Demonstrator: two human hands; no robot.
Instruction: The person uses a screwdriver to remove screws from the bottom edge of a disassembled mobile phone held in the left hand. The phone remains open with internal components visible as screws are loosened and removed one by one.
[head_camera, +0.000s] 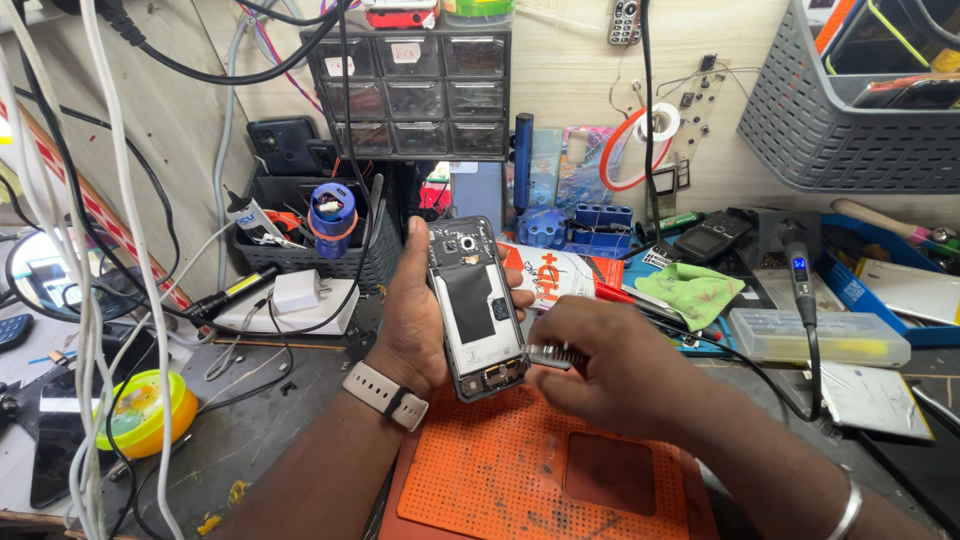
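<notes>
On the cluttered worktop (250, 430) under a pale plank wall (560, 70), an orange perforated mat (480, 470) lies at six o'clock, above it the left hand (415, 320) grips an opened phone (475, 305), and the right hand (600, 365) pinches a small metal piece (548, 355) at its lower end.

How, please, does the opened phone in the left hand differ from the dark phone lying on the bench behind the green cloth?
The opened smartphone with its back cover off is held upright in the left hand, while the small dark keypad phone lies flat on the bench. The opened one shows its inner parts; the keypad phone looks closed. The opened one looks larger. The right hand holds a small metal tool at its lower end; nothing touches the keypad phone. Both are phones.
</notes>
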